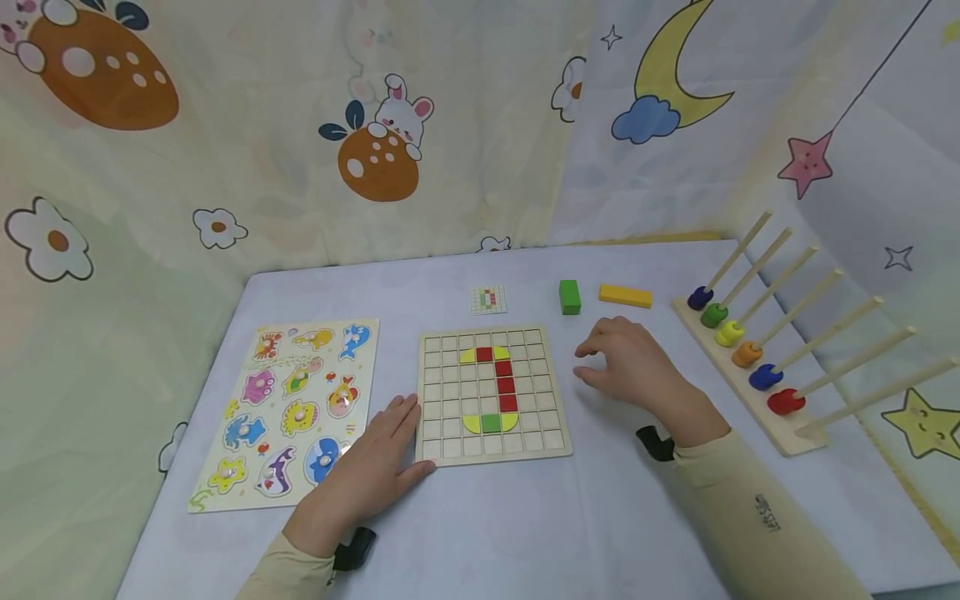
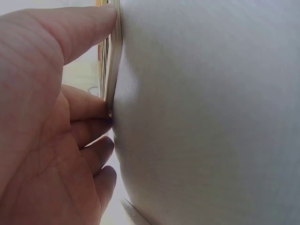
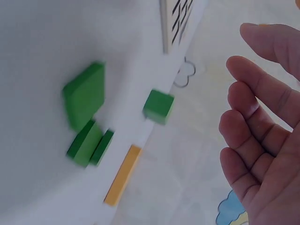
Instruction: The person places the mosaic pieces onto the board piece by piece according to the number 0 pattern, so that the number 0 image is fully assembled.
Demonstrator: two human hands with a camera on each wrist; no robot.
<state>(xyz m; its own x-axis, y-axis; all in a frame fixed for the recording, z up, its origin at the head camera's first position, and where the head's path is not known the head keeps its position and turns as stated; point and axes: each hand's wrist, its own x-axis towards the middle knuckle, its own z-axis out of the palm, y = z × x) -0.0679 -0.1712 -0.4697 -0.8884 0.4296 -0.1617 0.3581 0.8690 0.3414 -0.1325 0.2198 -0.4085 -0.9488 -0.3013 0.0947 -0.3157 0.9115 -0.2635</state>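
Note:
A square wooden grid board [image 1: 551,433] lies mid-table, with red, yellow and green tiles set in its cells in a hook-like shape. My left hand [image 1: 378,454] rests at its near left corner, fingertips along the left side and thumb at the near edge. In the left wrist view the thumb [image 2: 91,28] lies against the board's rim. My right hand [image 1: 626,367] hovers to the right of the board, fingers loosely bent, nothing between them. Several green pieces [image 3: 85,96] lie on the table in the right wrist view; the hand hides them in the head view.
Behind the board are a small pattern card [image 1: 488,300], a green block [image 1: 570,297] and an orange bar [image 1: 626,296]. An animal puzzle board [image 1: 281,433] lies left. A wooden peg rack [image 1: 806,440] with coloured beads stands right, its pegs slanting up. Printed cloth hangs behind.

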